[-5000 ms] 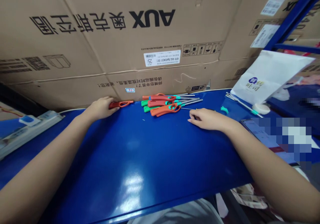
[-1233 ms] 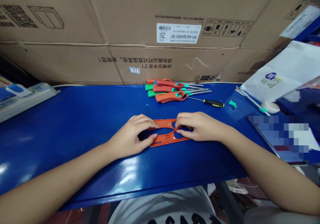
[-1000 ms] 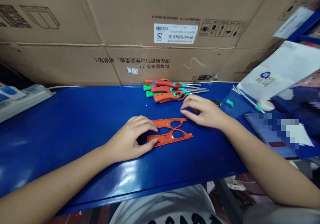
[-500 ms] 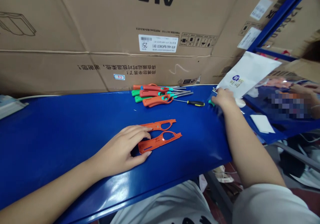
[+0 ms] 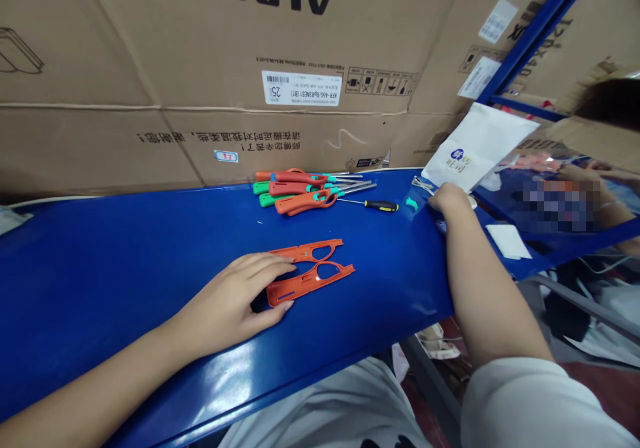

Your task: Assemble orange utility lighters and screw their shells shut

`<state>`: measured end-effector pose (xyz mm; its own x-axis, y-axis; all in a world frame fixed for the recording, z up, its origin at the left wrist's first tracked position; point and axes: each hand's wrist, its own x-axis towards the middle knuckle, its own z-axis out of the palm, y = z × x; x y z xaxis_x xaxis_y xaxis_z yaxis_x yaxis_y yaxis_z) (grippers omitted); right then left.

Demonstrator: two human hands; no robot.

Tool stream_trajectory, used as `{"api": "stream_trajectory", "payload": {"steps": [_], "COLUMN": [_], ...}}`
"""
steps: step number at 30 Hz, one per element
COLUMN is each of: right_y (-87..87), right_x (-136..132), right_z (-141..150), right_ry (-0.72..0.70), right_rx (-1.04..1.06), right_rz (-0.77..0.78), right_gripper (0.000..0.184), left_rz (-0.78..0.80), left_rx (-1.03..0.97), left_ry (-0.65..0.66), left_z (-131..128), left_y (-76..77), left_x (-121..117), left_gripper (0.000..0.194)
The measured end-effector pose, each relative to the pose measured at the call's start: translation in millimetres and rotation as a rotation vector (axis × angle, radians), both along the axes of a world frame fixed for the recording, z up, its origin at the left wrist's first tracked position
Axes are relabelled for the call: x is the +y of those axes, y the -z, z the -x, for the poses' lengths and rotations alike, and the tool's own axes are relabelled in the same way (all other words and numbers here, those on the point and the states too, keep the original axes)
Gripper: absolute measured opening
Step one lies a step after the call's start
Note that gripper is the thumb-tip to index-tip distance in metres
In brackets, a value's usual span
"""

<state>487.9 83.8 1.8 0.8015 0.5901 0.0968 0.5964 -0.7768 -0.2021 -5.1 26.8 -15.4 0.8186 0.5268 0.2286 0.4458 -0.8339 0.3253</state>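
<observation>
Two orange lighter housing halves lie side by side on the blue table, hollow sides up. My left hand rests over their left ends; its fingers lie across the upper half, and the thumb is apart beside the lower one. At the table's right side, my right hand reaches down by a white paper bag, its fingertips hidden. A small green plastic piece lies left of that hand, near some thin silvery parts.
Several assembled red, orange and green lighters are piled by the cardboard box at the back. Beside them lies a black-and-yellow screwdriver. A folded white paper is at right, with another person's arm beyond.
My right hand has moved right, off the green plastic piece, which now lies uncovered on the table. My left hand stays at the housing halves. The view has shifted slightly right.
</observation>
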Motion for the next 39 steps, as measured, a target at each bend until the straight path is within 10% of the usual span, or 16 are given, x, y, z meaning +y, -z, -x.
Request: {"api": "stream_trajectory", "payload": {"steps": [13, 24, 39], "right_y": [-11.4, 2.2, -4.4], "right_x": [8.1, -28.2, -35.9], "right_z": [77.8, 179.1, 176.1], "right_ry": [-0.675, -1.362, -1.566], "right_rx": [0.002, 0.165, 0.086], "right_rz": [-0.546, -0.348, -0.311], "right_gripper": [0.012, 0.016, 0.019], "left_rz": [-0.085, -0.117, -0.111], "left_rx": [0.004, 0.025, 0.123], "left_ry": [0.027, -0.014, -0.077], "left_z": [-0.5, 0.3, 11.1], "left_y": [-10.2, -9.7, -26.1], "left_x": [0.5, -0.1, 5.8], "left_gripper": [0.027, 0.025, 0.015]}}
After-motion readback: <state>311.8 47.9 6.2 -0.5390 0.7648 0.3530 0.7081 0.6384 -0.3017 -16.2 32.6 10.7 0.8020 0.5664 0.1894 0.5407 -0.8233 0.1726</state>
